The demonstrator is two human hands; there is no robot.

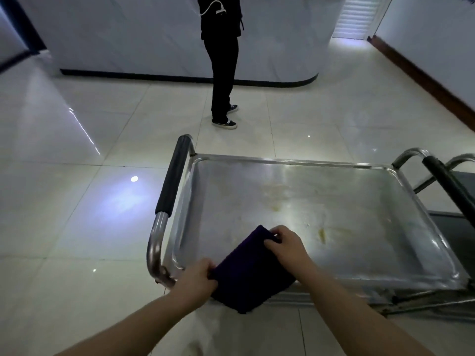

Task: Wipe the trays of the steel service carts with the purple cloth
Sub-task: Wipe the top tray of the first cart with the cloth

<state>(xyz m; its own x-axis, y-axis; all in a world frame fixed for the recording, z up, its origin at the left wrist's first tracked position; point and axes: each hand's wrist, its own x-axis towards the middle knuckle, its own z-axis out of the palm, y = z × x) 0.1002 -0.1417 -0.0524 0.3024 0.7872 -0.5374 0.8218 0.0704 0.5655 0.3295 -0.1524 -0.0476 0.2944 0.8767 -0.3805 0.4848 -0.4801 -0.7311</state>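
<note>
The glossy cream tiled floor (77, 201) spreads out on all sides of both hands, throwing back spots of lamp light. Far beyond the hands, a long white counter with a dark base strip (154, 42) curves across the room, and a person in black clothes and dark sneakers (222, 60) stands in front of it, well apart from the cart.

Directly ahead of the hands sits the steel service cart's shallow rectangular top tray (359, 201), its raised rim running just under the wrists. Yellowish smears mark the tray surface to the right of the right hand. A curved steel handle with a black foam sleeve (171, 183) rises just beyond and to the left of the left hand; a second black-sleeved handle (447, 181) stands at the far right end, well away from both hands.

The folded dark purple cloth (250, 273) lies between the two hands, draped over the tray's near rim, partly on the tray and partly hanging off it. The left hand (196, 278) grips the cloth's left edge with curled fingers. The right hand (286, 244) pinches the cloth's far upper corner between thumb and fingertips.
</note>
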